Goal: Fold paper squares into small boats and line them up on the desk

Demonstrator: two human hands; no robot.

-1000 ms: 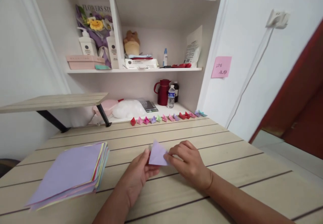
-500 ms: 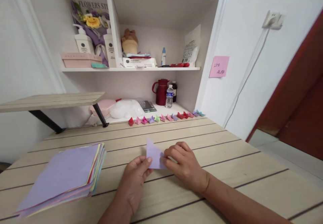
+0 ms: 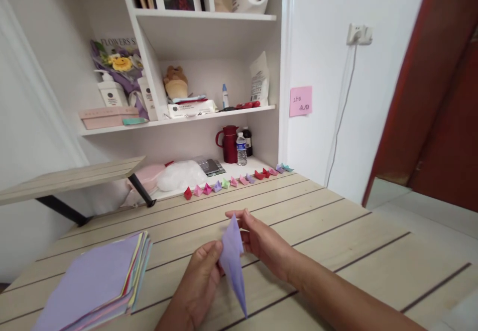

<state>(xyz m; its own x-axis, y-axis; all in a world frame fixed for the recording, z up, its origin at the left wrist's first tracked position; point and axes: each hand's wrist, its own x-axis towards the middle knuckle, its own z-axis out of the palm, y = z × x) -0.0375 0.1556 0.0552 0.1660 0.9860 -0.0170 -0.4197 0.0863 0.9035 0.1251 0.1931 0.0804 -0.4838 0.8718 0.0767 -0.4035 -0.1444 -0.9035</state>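
Observation:
A folded lilac paper piece [image 3: 233, 261] is held up above the wooden table [image 3: 336, 231], long and pointed, its tip hanging down. My left hand [image 3: 199, 281] pinches its left edge with thumb and fingers. My right hand [image 3: 261, 239] grips its upper right side, fingers curled round the top point. A stack of coloured paper squares [image 3: 97, 283], lilac on top, lies on the table to the left of my hands.
A row of several small folded paper shapes [image 3: 235, 180] lines the table's far edge. Behind it a white shelf unit holds a red jug [image 3: 228, 144], a water bottle [image 3: 241, 150] and a white bag [image 3: 181, 174]. A raised wooden board [image 3: 70, 176] juts out at left. A red door [image 3: 440, 122] stands at right.
The lilac paper has been lifted off the table and turned upright, now longer and pointing down. Both hands rose with it. The camera view swung slightly right and up.

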